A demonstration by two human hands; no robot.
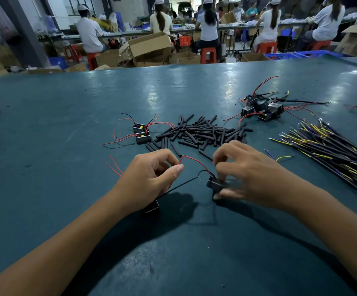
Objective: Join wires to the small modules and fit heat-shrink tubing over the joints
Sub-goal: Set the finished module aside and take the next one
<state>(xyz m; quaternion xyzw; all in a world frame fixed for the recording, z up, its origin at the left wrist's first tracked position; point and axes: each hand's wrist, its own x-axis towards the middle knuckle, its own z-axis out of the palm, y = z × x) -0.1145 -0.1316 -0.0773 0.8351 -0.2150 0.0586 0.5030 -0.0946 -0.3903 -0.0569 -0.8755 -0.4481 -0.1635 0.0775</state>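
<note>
**Hands on a module and its red wire**

Hands work in the lower middle of the frame, above a green table (66, 107). The right hand (248, 171) has its fingers curled down around a small black module (215, 185), with the thumb under it, low at its side. The picture is a little blurred at these fingertips. A red wire (194, 162) rises from this module and arcs to the left, where the left hand (149, 176) pinches its end between thumb and forefinger. A black wire (181, 185) also runs from near the module down to the left, passing under the left hand. Another module (151, 207) lies below the left hand, partly hidden by it; I cannot tell if the hand touches it.

Just above the hands, in the centre of the frame, lies a heap of black tubing pieces (203, 132). To the left of the heap sit two modules with red wires (141, 133), touching each other. At the upper right is a group of modules (261, 110) with longer leads. On the right edge lies a bundle of black and yellow wires (331, 148). In the upper part of the frame, workers (207, 24) sit on red stools (208, 54) among cardboard boxes (149, 45).
</note>
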